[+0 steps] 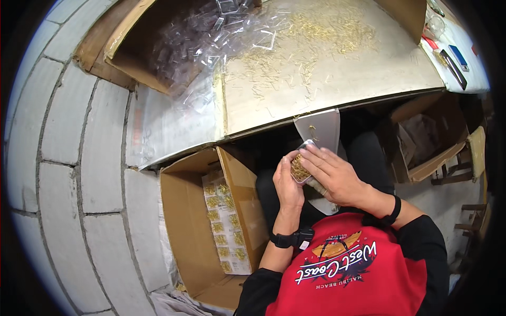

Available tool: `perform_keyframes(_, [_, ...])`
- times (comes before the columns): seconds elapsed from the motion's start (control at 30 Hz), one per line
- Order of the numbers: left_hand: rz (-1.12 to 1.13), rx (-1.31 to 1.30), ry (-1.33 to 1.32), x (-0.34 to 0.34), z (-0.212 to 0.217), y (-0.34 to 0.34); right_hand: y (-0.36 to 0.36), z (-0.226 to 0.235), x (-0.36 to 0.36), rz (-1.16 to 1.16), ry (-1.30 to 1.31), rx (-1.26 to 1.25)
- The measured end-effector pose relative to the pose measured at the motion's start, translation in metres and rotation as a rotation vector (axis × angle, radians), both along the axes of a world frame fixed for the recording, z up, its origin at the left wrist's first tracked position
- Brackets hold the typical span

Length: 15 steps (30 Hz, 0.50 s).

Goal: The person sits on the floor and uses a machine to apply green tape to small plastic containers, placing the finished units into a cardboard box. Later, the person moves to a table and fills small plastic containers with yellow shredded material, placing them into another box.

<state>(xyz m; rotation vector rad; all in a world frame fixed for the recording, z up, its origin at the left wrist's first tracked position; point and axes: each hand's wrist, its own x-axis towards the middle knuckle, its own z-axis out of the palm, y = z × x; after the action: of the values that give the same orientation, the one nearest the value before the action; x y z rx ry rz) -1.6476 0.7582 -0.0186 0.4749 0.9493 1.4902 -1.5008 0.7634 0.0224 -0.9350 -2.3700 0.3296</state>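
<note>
Above my lap, a small clear plastic box [301, 169] full of thin golden metal pieces rests in my left hand [289, 184], whose fingers curl around its left side. My right hand [337, 176] lies across the box's right part, fingers stretched out and close together. Something beige shows under the right palm, too hidden to make out. Just beyond the box, a pale sheet [322, 126] hangs from the table edge, with a few golden pieces on it. More loose golden pieces [316, 39] are spread over the tabletop [379, 73].
Clear empty plastic boxes [211, 42] are heaped at the far left, partly in a tipped carton [132, 37]. An open carton [190, 221] at my left holds rows of filled boxes [226, 231]. Another carton [437, 152] stands right. A black tool [454, 68] lies far right.
</note>
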Motion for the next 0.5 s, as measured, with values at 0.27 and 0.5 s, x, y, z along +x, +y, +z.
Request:
perform_keyframes(0.27, [-0.033, 0.000, 0.019, -0.004, 0.004, 0.004, 0.001, 0.001, -0.001, 0.039, -0.042, -0.037])
perform_keyframes(0.5, [-0.141, -0.047, -0.015, -0.015, 0.008, 0.006, 0.025, 0.004, 0.019, -0.061, 0.505, -0.219])
